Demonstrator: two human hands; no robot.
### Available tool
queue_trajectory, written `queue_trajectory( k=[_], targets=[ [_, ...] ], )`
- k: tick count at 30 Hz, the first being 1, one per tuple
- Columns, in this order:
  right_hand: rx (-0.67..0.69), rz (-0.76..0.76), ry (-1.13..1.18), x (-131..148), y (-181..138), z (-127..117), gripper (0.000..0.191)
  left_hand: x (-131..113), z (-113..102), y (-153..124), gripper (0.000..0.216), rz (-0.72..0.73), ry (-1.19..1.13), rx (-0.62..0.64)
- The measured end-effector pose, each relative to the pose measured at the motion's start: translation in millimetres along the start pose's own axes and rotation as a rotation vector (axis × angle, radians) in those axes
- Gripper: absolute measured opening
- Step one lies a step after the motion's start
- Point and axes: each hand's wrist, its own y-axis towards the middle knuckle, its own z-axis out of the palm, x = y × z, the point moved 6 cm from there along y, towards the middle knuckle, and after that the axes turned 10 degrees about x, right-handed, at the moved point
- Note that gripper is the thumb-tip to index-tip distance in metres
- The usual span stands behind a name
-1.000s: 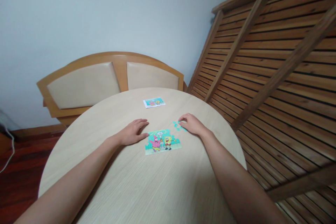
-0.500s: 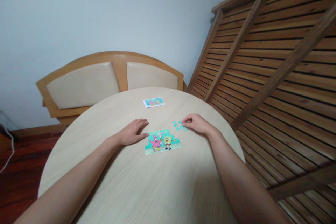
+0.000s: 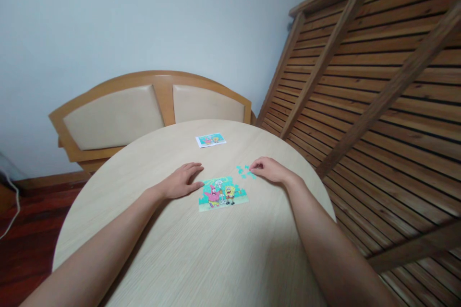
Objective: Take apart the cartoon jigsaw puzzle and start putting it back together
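Observation:
A partly joined jigsaw puzzle (image 3: 222,194) with cartoon figures on a turquoise ground lies flat on the table, its upper right edge uneven. My left hand (image 3: 182,181) rests palm down at its upper left corner, fingers apart, the thumb by the puzzle's edge. Several loose turquoise puzzle pieces (image 3: 241,171) are scattered beyond the puzzle's upper right side. Over the right edge of these pieces, my right hand (image 3: 268,169) has thumb and forefinger pinched together at a puzzle piece, which the fingertips mostly hide.
A picture card (image 3: 211,140) with a similar cartoon scene lies farther back on the round wooden table (image 3: 173,244). Behind the table stands a padded headboard (image 3: 115,117) against the wall. A slatted wooden frame (image 3: 378,105) leans close along the right side.

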Motion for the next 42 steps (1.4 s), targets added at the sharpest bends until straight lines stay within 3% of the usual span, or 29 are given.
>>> queue_trajectory(
  k=[7,12,25,36,42],
  targets=[
    [0.078,0.003,0.116,-7,-4,-1,0.024,0,0,-1,0.058,-0.011,0.009,0.010],
    [0.154,-0.019,0.021,3,-8,-1,0.022,-1,0,-1,0.058,-0.017,0.023,0.029],
    [0.094,0.069,-0.145,9,-9,-2,0.030,0,-1,-1,0.058,-0.001,0.017,0.011],
    [0.071,-0.115,0.141,47,6,23,0.018,-3,0,0,0.057,-0.002,0.023,0.009],
    [0.050,-0.139,0.149,52,14,36,0.016,-1,0,1,0.058,-0.002,0.016,0.008]
  ],
)
